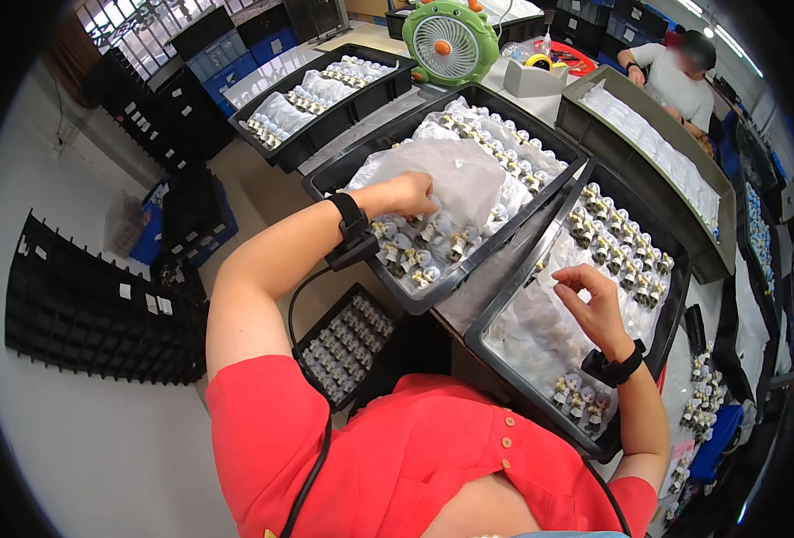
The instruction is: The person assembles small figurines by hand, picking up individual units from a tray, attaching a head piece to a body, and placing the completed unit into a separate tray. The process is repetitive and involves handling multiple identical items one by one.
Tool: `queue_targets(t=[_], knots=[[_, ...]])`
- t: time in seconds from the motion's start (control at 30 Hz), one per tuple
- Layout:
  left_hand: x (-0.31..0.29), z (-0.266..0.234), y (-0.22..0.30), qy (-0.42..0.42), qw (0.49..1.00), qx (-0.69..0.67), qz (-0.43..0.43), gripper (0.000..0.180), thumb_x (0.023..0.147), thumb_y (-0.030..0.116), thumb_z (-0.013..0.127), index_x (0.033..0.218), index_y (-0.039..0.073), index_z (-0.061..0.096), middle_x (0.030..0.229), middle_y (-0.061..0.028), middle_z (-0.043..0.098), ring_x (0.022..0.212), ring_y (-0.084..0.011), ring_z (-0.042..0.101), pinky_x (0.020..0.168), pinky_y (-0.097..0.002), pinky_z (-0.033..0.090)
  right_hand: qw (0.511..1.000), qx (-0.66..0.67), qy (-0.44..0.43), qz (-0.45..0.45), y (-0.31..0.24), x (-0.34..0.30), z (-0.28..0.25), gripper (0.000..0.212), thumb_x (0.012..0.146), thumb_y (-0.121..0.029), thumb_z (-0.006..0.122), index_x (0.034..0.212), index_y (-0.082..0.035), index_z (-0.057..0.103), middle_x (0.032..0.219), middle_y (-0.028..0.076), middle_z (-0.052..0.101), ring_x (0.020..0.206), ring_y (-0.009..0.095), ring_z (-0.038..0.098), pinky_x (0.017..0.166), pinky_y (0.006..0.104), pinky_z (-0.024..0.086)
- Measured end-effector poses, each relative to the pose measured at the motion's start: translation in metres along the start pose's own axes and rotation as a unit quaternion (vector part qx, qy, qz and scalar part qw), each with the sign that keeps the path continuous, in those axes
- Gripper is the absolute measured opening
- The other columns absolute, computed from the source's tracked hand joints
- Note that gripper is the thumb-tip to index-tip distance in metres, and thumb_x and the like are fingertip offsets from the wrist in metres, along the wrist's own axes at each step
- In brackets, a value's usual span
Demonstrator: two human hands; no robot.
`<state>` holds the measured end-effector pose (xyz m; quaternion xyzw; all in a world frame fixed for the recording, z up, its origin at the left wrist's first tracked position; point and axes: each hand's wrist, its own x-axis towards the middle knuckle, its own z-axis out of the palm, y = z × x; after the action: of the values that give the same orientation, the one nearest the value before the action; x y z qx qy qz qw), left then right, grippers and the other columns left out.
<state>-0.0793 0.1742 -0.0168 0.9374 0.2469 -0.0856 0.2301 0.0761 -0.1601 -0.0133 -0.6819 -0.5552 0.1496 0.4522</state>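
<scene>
My left hand (410,195) is closed over the middle black tray (442,300), next to a thin white sheet (433,166). Its fingertips are down among small figurines (410,255) with pale round heads and yellow and dark parts; what they grip, if anything, is hidden. Over the right black tray (478,336) hovers my right hand (591,305), its fingers loosely bent, thumb and forefinger slightly apart, with nothing visible between them. Beneath it lies white wrapping (531,318). Rows of figurines (621,247) fill that tray's far part, and a few more (581,394) stand at its near end.
Another black tray of figurines (325,108) stands at the far left, beside a green fan (451,45). An olive bin (648,134) holds white wrapping. A lower tray (348,345) sits left of my body. Across the table, a person (679,81) sits.
</scene>
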Motion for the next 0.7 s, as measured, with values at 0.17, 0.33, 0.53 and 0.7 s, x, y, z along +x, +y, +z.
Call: queue_targets(t=[0.17,0.33,0.53,0.7], knots=[[-0.005,0.004,-0.002,0.050,0.995,0.057,0.069,0.044,0.072,0.026,0.073,0.108,0.004,0.059,0.103,-0.0194,0.062,0.095,-0.0332,0.060,0.079,-0.0408,0.048,1.000,0.000,-0.006,-0.007,-0.001,0.000,0.000,0.015,0.079,0.000,0.067,0.094,-0.002,0.066,0.079,0.005,0.063,0.070,0.012,0.059,0.066,0.0250,0.047],[-0.030,-0.001,0.026,-0.025,0.976,0.156,0.147,0.046,0.069,0.026,0.074,0.109,0.008,0.061,0.108,-0.0180,0.062,0.098,-0.0346,0.059,0.080,-0.0415,0.047,1.000,0.008,-0.006,-0.002,-0.002,0.000,-0.002,0.016,0.079,0.000,0.066,0.095,-0.002,0.066,0.079,0.006,0.063,0.070,0.013,0.059,0.066,0.0254,0.047],[-0.011,0.008,0.027,-0.005,0.975,0.175,0.133,0.028,0.068,0.029,0.070,0.082,0.005,0.068,0.078,-0.0150,0.067,0.073,-0.0306,0.065,0.064,-0.0398,0.051,1.000,-0.001,-0.011,-0.009,-0.003,-0.001,-0.003,0.016,0.079,0.000,0.066,0.095,-0.002,0.066,0.078,0.006,0.063,0.070,0.013,0.059,0.065,0.0252,0.047],[0.001,0.003,0.037,-0.046,0.998,0.036,0.016,0.030,0.073,0.030,0.067,0.071,0.000,0.065,0.065,-0.0133,0.065,0.051,-0.0209,0.064,0.049,-0.0348,0.050,1.000,-0.011,-0.005,-0.018,-0.005,-0.001,-0.007,0.016,0.079,0.000,0.066,0.095,-0.002,0.066,0.078,0.006,0.063,0.070,0.013,0.059,0.066,0.0255,0.047]])
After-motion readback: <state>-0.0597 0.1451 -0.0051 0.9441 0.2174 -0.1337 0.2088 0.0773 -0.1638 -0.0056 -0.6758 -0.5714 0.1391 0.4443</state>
